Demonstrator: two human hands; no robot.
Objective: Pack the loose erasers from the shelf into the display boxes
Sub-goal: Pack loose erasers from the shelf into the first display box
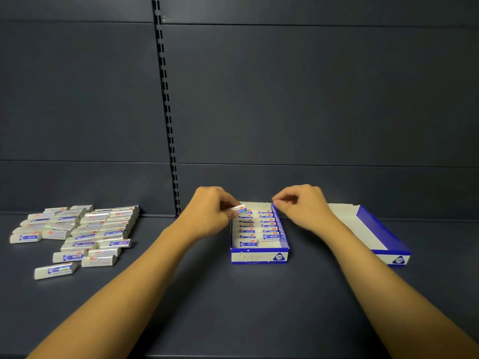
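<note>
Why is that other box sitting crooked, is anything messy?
The right box lies angled and holds nothing, unlike the straight middle box. The loose erasers on the left lie in uneven rows, a few turned askew. Nothing looks damaged.

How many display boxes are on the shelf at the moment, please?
2: one display box sits between the hands, partly filled with erasers; the other box lies to its right, showing no erasers.

On the shelf (233, 294), a heap of loose erasers (77, 234) lay at the left. A box (259, 256) holding rows of erasers stood in the middle, and a second box (375, 234) stood just to its right, against the back panel (311, 99).
</note>
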